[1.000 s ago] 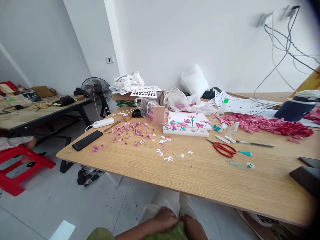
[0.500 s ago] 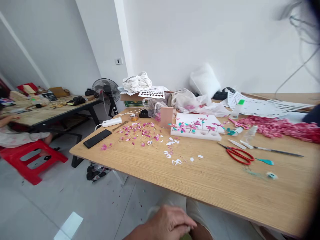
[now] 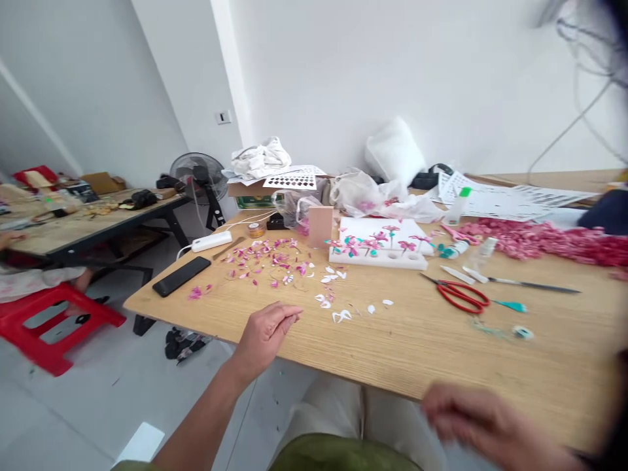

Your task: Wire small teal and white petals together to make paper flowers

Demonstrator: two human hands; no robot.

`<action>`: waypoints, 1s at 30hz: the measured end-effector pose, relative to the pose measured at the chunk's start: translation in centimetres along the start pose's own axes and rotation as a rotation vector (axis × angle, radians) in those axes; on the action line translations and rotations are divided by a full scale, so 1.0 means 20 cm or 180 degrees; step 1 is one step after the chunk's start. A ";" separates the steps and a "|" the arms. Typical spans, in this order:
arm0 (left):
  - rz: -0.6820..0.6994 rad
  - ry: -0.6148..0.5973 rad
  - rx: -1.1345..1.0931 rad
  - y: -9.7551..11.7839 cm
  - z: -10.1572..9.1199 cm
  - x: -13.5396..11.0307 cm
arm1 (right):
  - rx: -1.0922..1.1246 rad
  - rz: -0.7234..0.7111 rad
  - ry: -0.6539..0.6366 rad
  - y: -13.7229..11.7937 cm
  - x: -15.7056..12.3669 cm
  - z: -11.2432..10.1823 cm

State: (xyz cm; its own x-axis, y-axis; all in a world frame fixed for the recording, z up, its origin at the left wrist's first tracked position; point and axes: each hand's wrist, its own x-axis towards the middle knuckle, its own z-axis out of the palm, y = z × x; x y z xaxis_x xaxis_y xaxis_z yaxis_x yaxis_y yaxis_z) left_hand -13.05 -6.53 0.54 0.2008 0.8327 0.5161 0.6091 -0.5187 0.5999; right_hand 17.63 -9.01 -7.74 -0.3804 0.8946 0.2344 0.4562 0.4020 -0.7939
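My left hand [image 3: 267, 332] hovers over the near edge of the wooden table [image 3: 402, 353], fingers pinched together, with nothing visible in them. It is closest to the scattered pink petals [image 3: 265, 258] and white petal cut-outs [image 3: 338, 307]. My right hand [image 3: 471, 418] is low at the right, below the table's front edge, smeared by motion. A white foam block [image 3: 380, 252] holds small pink and teal flowers. Red-handled scissors [image 3: 458, 294] lie right of it.
A black phone [image 3: 180, 276] and a white power strip [image 3: 210, 242] lie at the table's left end. A heap of pink pieces [image 3: 540, 239], plastic bags [image 3: 373, 196] and paper sheets crowd the back. A fan [image 3: 199, 176], a second table [image 3: 73, 222] and a red stool [image 3: 44, 324] stand left.
Both hands rose from my lap: the left one came up over the table edge, the right one swung out to the right. The camera shifted slightly.
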 end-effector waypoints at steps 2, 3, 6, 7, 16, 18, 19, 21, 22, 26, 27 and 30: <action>0.0192 -0.0144 -0.0075 0.03 0.03 0.03 | -0.0614 0.0375 -0.0163 -0.01 0.21 -0.17; 0.0304 -0.0211 -0.0100 0.05 0.04 0.05 | -0.0974 0.0515 0.0007 0.00 0.32 -0.23; 0.0576 -0.0420 -0.0111 0.07 0.08 0.13 | -0.1497 0.0630 -0.0028 0.05 0.60 -0.29; 0.0649 -0.0479 -0.0103 0.08 0.10 0.16 | -0.1522 0.0650 -0.0050 0.07 0.66 -0.28; -0.0060 -0.1101 -0.1223 0.05 0.37 0.58 | -0.1455 0.0689 -0.0242 0.15 0.74 -0.21; -0.0459 -0.1045 -0.1767 0.02 0.46 0.65 | -0.1376 0.0724 -0.0206 0.16 0.74 -0.21; -0.0623 -0.1008 -0.2012 0.01 0.50 0.68 | -0.1322 0.0738 -0.0191 0.16 0.74 -0.21; -0.0955 -0.0918 -0.2427 -0.02 0.58 0.70 | -0.1173 0.0749 -0.0183 0.15 0.75 -0.22; -0.1105 -0.0845 -0.2596 -0.03 0.61 0.70 | -0.1085 0.0748 -0.0181 0.14 0.77 -0.23; -0.1355 -0.0622 -0.2888 -0.07 0.69 0.67 | -0.0214 0.0644 0.0038 0.06 0.86 -0.27; -0.1313 -0.0629 -0.2909 -0.08 0.70 0.66 | 0.0268 0.0587 0.0188 0.04 0.89 -0.27; -0.1096 -0.0672 -0.3002 -0.08 0.70 0.64 | 0.1619 0.0492 0.0674 -0.01 0.93 -0.23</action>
State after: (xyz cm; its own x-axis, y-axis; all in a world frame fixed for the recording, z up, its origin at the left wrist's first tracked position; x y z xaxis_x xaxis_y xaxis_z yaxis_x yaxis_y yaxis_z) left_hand -0.73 7.70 -2.47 0.3153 0.9351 0.1615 -0.1736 -0.1105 0.9786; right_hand 14.27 8.43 -0.65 -0.1467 0.9762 0.1599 0.0292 0.1658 -0.9857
